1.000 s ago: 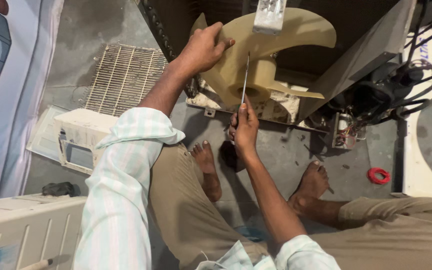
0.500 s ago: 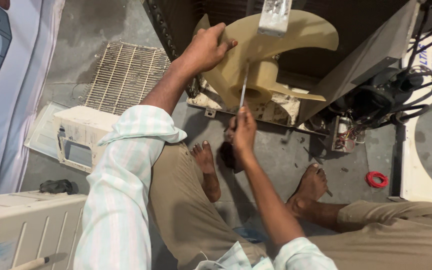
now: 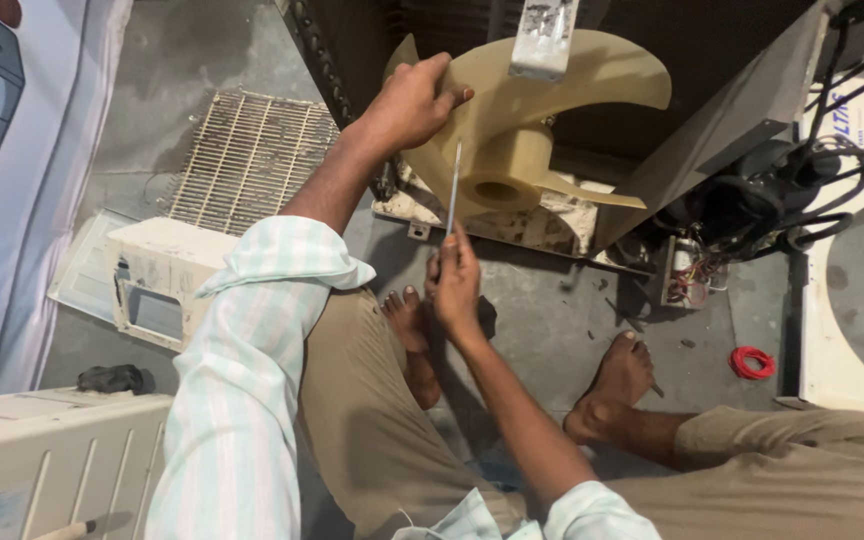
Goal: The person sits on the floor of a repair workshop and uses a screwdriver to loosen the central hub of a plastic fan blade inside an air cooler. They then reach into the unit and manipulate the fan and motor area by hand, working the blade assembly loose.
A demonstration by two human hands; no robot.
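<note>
Left hand (image 3: 410, 100) clamped over the top edge of a beige fan blade (image 3: 552, 95), fingers curled round the rim, steadying it. Right hand (image 3: 455, 285) closed on the handle of a thin screwdriver (image 3: 453, 185); shaft runs straight up from that hand, tip ending just below the left hand, beside the fan hub (image 3: 500, 170).

Fan sits directly ahead of both hands, at the front of an opened outdoor AC unit (image 3: 712, 130) on the concrete floor (image 3: 552, 320). Hub bore visible, open and round; cannot tell whether the fan is on its shaft or loose.

Judged progress: casing already stripped. Front grille (image 3: 247, 160) lies flat on the floor, left of the left forearm; a white cover panel (image 3: 157, 275) sits below it, near the left elbow. Compressor (image 3: 767, 190) and wiring (image 3: 697, 280) exposed, well right of the right hand. Red wire coil (image 3: 752, 362) on the floor, further right again.

Looks mid-job: disassembly done, fan work in hand. Reassembly of grille and cover not yet done.
</note>
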